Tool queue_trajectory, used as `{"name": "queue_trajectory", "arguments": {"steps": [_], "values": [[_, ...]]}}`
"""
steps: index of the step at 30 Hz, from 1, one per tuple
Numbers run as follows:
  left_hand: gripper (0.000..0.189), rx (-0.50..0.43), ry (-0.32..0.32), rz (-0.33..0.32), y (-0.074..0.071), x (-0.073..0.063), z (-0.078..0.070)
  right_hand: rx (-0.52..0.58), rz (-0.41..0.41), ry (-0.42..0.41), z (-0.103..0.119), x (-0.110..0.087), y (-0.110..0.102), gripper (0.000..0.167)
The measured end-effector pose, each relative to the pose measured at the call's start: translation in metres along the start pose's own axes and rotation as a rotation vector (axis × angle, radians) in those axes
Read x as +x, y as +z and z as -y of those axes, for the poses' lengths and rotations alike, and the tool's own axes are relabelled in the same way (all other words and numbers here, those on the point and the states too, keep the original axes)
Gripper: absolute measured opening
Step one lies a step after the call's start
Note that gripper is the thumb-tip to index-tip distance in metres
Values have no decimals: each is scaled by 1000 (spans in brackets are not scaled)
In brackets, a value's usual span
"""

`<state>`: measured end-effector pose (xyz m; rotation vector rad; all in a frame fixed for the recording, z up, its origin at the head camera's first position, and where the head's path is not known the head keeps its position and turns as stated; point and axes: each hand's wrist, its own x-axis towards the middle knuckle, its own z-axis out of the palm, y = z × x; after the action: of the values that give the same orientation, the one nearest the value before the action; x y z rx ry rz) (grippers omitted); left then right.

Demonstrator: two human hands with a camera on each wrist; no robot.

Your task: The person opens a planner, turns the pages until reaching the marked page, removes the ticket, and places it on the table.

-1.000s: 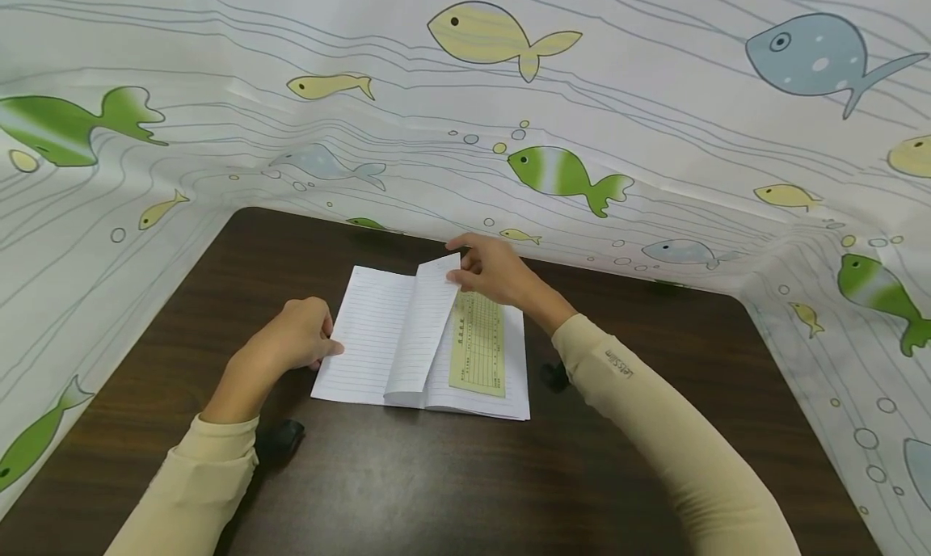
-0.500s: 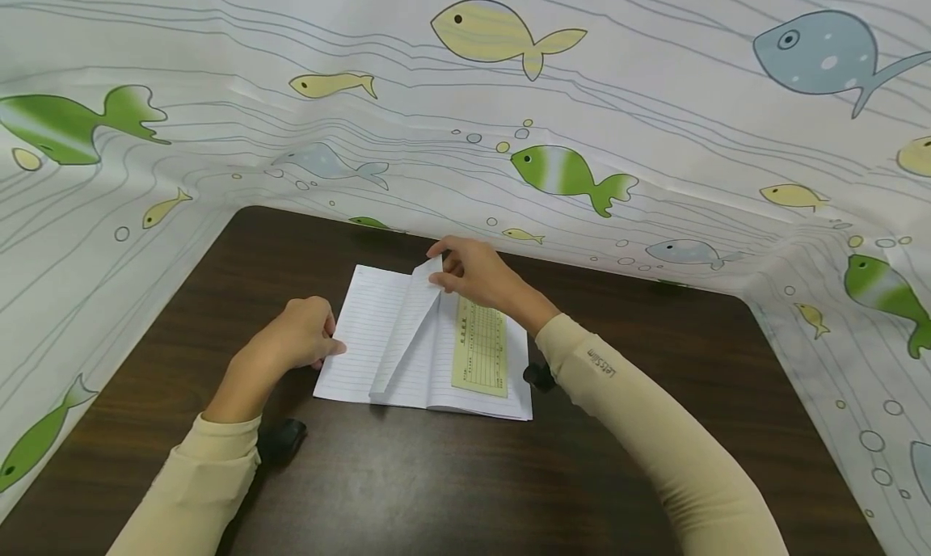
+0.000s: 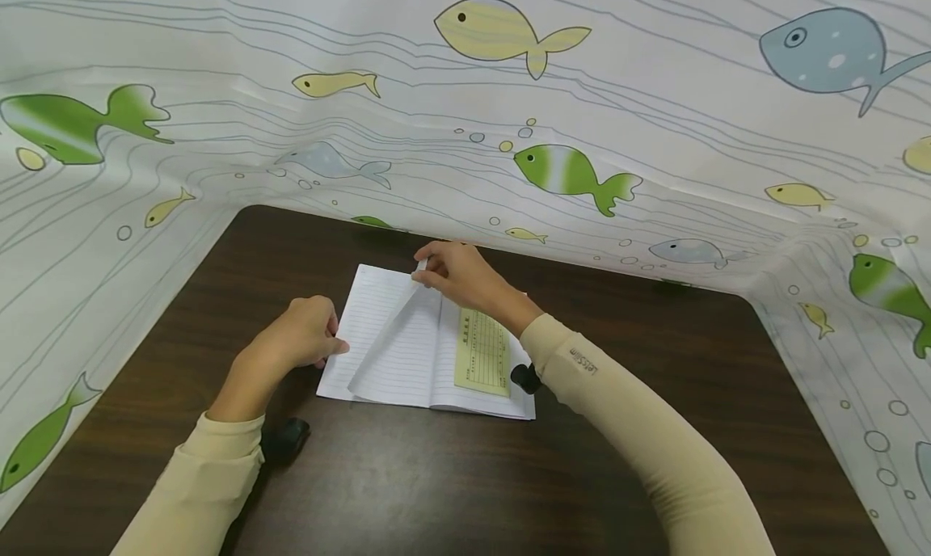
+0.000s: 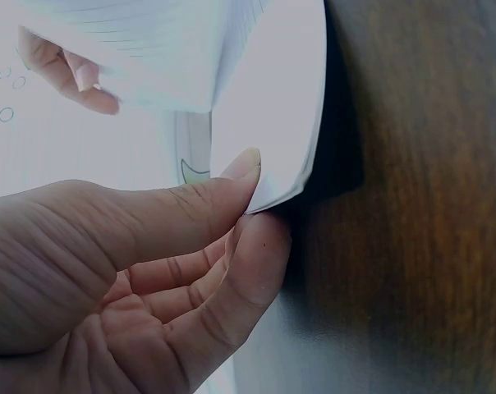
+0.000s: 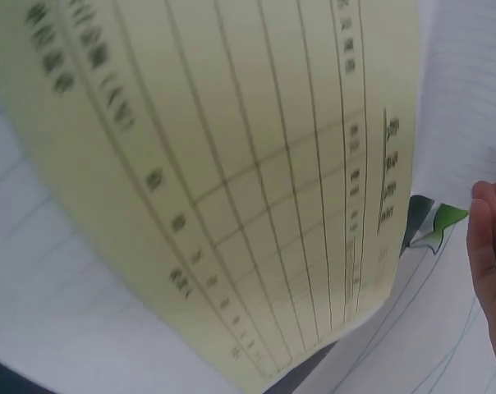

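One raised page (image 3: 400, 362) slanted down leftward from the right hand (image 3: 460, 275), which seemingly pinched its far corner; I saw the left hand (image 3: 304, 334) pinch the notebook's (image 3: 367, 309) left edge on the bench (image 3: 407, 475).

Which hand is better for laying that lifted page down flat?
Probably the right hand: its thumb and fingers hold the lifted page near the top. The left hand pinches the left side of the notebook, so it seems better placed for steadying.
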<state>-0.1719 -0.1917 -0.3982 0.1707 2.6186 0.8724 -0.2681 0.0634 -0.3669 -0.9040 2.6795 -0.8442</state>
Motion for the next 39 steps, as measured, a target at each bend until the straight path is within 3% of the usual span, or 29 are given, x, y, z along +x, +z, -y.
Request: {"name": "queue_trajectory", "arguments": {"steps": [11,17,26,28,34,39], "values": [[11,12,-2,-13,0,2,0,-14,133,-52,2,-3,24,50],[10,16,-2,-9,1,3,0,-59,223,-90,-2,-7,32,72],[13,-8,-26,3,0,2,0,-123,292,-72,-1,-13,37,104],[21,-43,-29,9,0,2,0,-147,306,-78,-1,-15,38,99],[32,-69,-18,-5,-1,2,2,-221,331,-132,1,-19,40,48],[24,-26,-22,4,-2,1,2,-237,327,-138,3,-20,40,45]]}}
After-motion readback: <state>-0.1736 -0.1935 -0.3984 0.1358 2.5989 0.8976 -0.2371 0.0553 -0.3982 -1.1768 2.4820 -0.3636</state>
